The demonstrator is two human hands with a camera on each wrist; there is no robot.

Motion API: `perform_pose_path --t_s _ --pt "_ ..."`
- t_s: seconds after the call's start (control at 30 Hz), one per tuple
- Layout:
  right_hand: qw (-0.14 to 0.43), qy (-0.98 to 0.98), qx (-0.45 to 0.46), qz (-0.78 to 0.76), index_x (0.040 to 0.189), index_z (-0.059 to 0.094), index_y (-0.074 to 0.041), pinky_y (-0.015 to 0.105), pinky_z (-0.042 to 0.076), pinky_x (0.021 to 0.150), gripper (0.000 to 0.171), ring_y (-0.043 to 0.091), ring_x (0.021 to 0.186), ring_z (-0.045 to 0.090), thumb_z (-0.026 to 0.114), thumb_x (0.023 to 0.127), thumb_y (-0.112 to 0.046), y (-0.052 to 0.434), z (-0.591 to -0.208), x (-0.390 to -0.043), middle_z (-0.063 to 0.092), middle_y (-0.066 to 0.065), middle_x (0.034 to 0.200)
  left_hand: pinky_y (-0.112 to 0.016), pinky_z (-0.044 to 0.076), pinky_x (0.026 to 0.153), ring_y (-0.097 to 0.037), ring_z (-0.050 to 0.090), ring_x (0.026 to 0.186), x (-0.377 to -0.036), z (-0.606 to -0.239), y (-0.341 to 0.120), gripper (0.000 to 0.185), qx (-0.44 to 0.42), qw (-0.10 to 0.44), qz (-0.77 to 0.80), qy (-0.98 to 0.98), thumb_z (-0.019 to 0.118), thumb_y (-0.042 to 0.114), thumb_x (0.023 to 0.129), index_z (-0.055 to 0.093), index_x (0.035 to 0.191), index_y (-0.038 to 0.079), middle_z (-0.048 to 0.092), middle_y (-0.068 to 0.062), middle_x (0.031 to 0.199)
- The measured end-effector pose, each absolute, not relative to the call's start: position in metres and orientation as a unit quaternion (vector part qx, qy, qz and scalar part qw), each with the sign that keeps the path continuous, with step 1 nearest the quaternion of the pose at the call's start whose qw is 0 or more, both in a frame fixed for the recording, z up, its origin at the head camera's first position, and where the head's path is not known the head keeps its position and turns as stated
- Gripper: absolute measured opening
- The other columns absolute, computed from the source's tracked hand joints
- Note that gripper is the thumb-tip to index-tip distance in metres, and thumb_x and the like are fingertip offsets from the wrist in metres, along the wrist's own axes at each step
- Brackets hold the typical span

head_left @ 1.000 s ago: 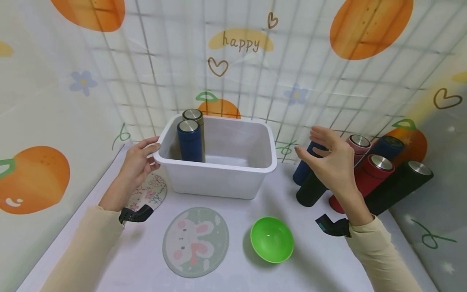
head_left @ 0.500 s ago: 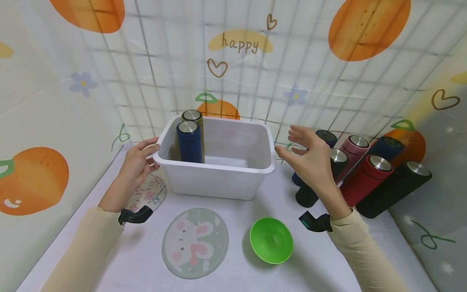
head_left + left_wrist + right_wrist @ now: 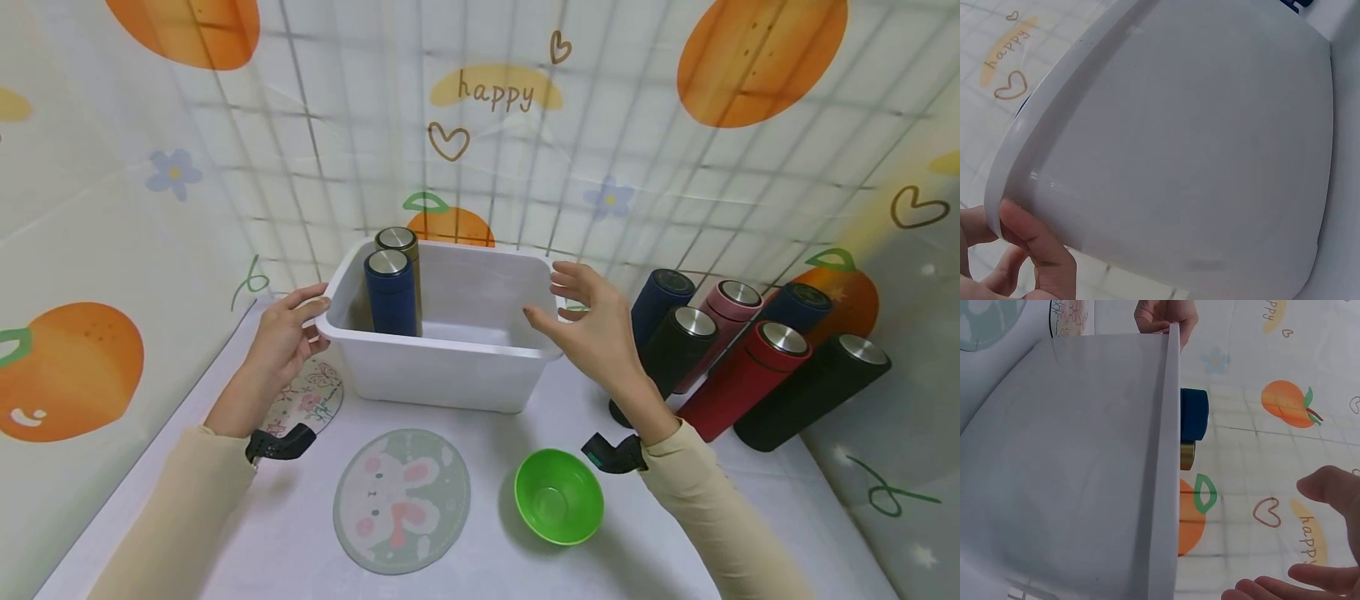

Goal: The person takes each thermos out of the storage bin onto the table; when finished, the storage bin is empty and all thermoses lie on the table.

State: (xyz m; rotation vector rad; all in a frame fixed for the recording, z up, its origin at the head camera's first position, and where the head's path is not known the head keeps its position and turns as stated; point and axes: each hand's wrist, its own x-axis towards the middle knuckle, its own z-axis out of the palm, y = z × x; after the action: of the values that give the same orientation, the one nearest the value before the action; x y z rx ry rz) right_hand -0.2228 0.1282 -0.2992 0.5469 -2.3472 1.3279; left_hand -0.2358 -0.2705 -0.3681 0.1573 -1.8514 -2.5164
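Observation:
A white plastic bin point(image 3: 442, 375) stands at the middle back of the table. Inside its left end, a blue thermos bottle point(image 3: 392, 304) and a gold thermos bottle point(image 3: 417, 292) stand upright, their silver lids above the rim. My left hand point(image 3: 281, 340) grips the bin's left rim; in the left wrist view its fingers point(image 3: 1035, 234) curl around the edge. My right hand point(image 3: 600, 333) hovers over the right end of the bin, thumb and fingers spread apart with nothing between them. In the right wrist view, the thumb point(image 3: 1332, 487) is above the rim, apart from it.
To the right, several thermos bottles lean in a group: red point(image 3: 757, 367), pink point(image 3: 731, 307), black point(image 3: 810, 392) and blue ones. A green bowl point(image 3: 558, 497) and a round rabbit mat point(image 3: 401, 502) lie in front. A floral mat point(image 3: 311, 392) sits by the bin's left side.
My right hand has moved left from the bottle group to the right end of the bin, staying spread. The left hand and the bin have stayed put.

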Motion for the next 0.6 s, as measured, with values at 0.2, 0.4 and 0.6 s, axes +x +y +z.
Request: perform_pose_path --t_s 0.2,0.4,0.6 --pt "0.184 -0.831 0.205 0.484 0.133 0.06 -0.009 0.041 0.057 0.083 0.061 0.024 0.111 0.065 0.085 0.081 -0.027 0.119 -0.302 -0.225 0.064 0.005 0.128 -0.022 0.05 0.057 -0.014 0.06 0.077 -0.236 -0.367 -0.27 0.051 0.052 0.005 -0.809 -0.586 0.065 0.015 0.099 0.044 0.144 0.005 0.044 -0.01 0.128" --pt "0.172 -0.831 0.199 0.491 0.132 0.061 -0.009 0.039 0.057 0.083 0.06 0.022 0.111 0.065 0.085 0.081 -0.027 0.109 -0.307 -0.23 0.065 0.005 0.128 -0.022 0.05 0.058 -0.014 0.06 0.077 -0.237 -0.367 -0.269 0.052 0.049 0.005 -0.807 -0.588 0.065 0.015 0.099 0.044 0.145 0.004 0.044 -0.01 0.128" --pt "0.155 -0.832 0.208 0.491 0.132 0.061 -0.01 0.041 0.056 0.085 0.059 0.023 0.113 0.064 0.085 0.081 -0.028 0.099 -0.31 -0.233 0.065 0.007 0.127 -0.021 0.05 0.055 -0.013 0.06 0.074 -0.237 -0.368 -0.268 0.047 0.052 0.009 -0.813 -0.579 0.063 0.012 0.1 0.045 0.143 0.005 0.045 -0.01 0.126"
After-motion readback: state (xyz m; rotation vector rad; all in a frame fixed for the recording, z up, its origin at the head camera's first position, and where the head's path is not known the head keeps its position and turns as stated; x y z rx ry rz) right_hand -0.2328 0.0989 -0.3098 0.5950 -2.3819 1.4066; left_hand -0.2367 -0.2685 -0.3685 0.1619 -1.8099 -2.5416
